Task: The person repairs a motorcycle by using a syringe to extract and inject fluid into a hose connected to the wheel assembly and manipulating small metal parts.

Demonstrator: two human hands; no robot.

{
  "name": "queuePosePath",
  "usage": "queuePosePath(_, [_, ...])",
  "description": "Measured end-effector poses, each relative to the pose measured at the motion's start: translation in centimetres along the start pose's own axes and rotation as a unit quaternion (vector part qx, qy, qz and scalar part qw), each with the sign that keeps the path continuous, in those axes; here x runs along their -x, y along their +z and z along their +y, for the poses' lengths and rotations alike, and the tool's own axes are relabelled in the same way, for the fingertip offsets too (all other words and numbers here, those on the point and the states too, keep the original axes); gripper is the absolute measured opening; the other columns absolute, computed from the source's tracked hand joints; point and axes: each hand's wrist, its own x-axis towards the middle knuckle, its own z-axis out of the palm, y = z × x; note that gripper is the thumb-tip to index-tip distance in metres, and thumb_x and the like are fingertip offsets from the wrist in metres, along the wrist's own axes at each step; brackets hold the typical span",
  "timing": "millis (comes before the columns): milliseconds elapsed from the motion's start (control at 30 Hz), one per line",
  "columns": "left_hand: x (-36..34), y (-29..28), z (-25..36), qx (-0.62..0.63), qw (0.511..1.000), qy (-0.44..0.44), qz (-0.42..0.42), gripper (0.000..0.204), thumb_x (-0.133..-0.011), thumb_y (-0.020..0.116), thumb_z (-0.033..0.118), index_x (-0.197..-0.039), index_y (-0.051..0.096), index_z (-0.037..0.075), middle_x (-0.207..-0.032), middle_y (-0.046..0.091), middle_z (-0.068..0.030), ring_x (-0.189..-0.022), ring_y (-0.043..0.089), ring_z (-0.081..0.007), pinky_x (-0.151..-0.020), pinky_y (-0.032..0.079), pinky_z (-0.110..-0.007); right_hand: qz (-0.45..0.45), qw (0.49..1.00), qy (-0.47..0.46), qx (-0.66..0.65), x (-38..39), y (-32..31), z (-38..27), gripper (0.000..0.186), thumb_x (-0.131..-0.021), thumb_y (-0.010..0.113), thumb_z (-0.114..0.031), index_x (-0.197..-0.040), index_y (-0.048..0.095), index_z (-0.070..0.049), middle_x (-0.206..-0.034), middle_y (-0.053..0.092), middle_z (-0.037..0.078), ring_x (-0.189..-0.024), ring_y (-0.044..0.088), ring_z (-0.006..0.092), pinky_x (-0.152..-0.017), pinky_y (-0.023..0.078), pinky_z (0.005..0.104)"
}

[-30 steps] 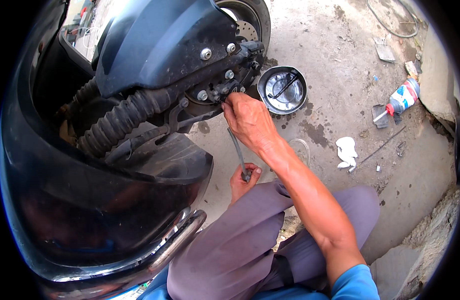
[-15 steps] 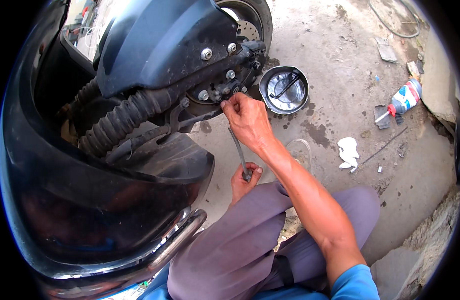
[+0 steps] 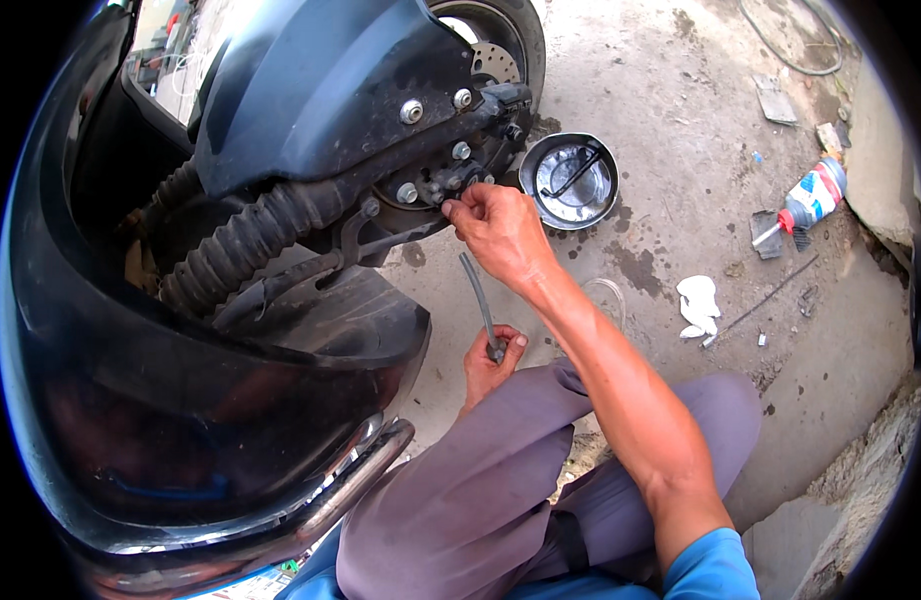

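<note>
Pinching tube (image 3: 477,290) in left hand (image 3: 488,368), below caliper (image 3: 445,184), with upper end free, unattached. Pressing fingertips of right hand (image 3: 497,228) together at caliper's edge; cannot tell round what. Already near wheel (image 3: 532,62): pan (image 3: 590,209). Cannot judge amount left.

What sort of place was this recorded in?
Probably an outdoor yard or roadside repair spot, judging by the dark motorbike, the stained, gritty ground and the metal bowl set down on it.
</note>
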Motion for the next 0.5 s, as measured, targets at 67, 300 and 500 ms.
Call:
queuePosePath(67, [-0.1,0.1,0.3,-0.022,1.000,-0.003,-0.010,0.024,-0.088,0.076,0.019,-0.099,0.065,0.001,-0.082,0.064,-0.0027,-0.072,0.057,-0.0092,-0.065,0.048,-0.026,-0.033,0.999,0.011,0.004,0.1,-0.8,0.1,0.034,-0.092,0.066,-0.029,-0.082,0.067,0.003,-0.064,0.065,0.010,-0.058,0.060,0.0157,-0.058,0.048,0.0332])
queuePosePath(300, [-1.4,1.5,1.8,0.045,0.995,-0.008,-0.084,0.025,-0.094,0.064,0.015,-0.113,0.057,0.002,-0.086,0.059,-0.0002,-0.071,0.049,-0.0067,-0.066,0.042,-0.024,-0.177,0.975,0.113,-0.066,2.8,-3.0,1.0,0.039,-0.101,0.055,-0.032,-0.093,0.066,0.004,-0.082,0.070,0.010,-0.073,0.066,0.0148,-0.068,0.054,0.0322])
queuePosePath(500, [-2.0,1.8,4.2,0.018,0.993,-0.056,-0.099,0.023,-0.097,0.059,0.018,-0.113,0.053,0.002,-0.079,0.056,-0.0016,-0.068,0.046,-0.0065,-0.062,0.040,-0.025,-0.150,0.961,0.155,-0.172,2.9,-2.2,0.3,0.033,-0.103,0.050,-0.025,-0.097,0.065,0.003,-0.075,0.064,0.004,-0.066,0.059,0.0113,-0.065,0.052,0.0291])
